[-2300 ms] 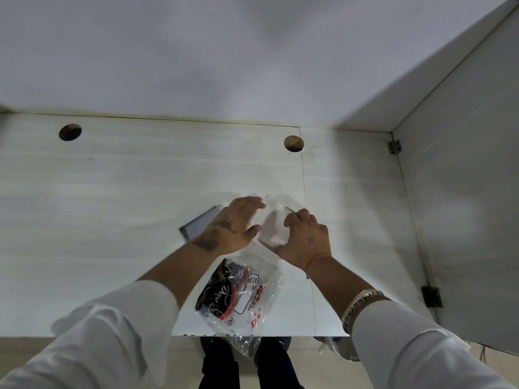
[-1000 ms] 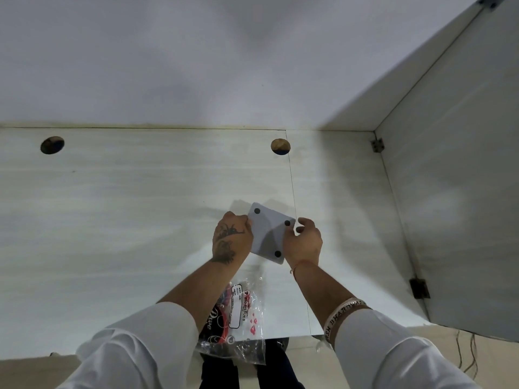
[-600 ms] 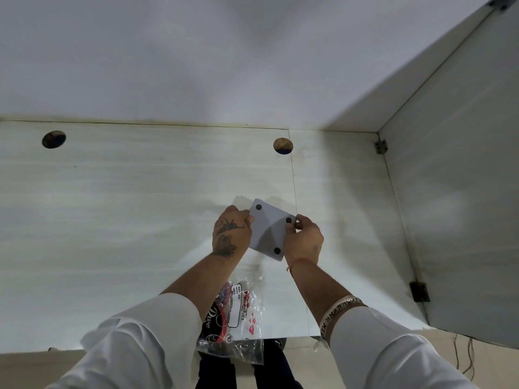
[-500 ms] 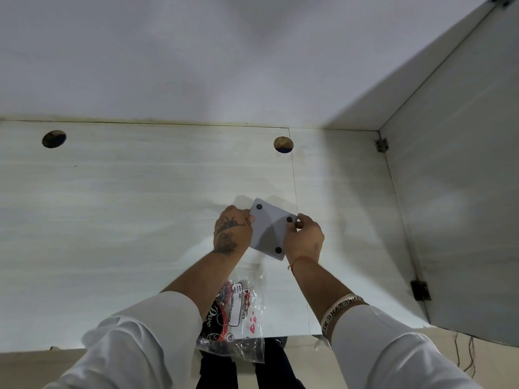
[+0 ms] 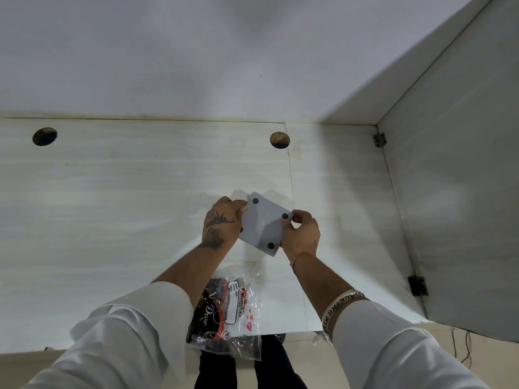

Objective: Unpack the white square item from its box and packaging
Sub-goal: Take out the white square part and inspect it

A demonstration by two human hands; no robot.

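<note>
While both hands are up over the desk (image 5: 118, 209), the white square item (image 5: 261, 223) sits right between them, out of any wrapping as far as I can see, tilted like a diamond with its underside facing the camera; three small dark round feet show on it, the fourth corner is hidden behind the left hand (image 5: 222, 226); that hand is curled closed around the item's left edge, thumb on the near face; the right hand (image 5: 302, 234) pinches the right corner, thumb and forefinger closed right beside one of the feet; so it's gripped from both sides, held clear above the desk; below the hands, closer to the body and partly under the left forearm, a clear plastic bag (image 5: 233, 310) with red and black printed stuff inside lies at the desk's front edge, hanging over it a bit; white sleeves on both arms, a lettered wristband (image 5: 341, 303) on the right one.
</note>
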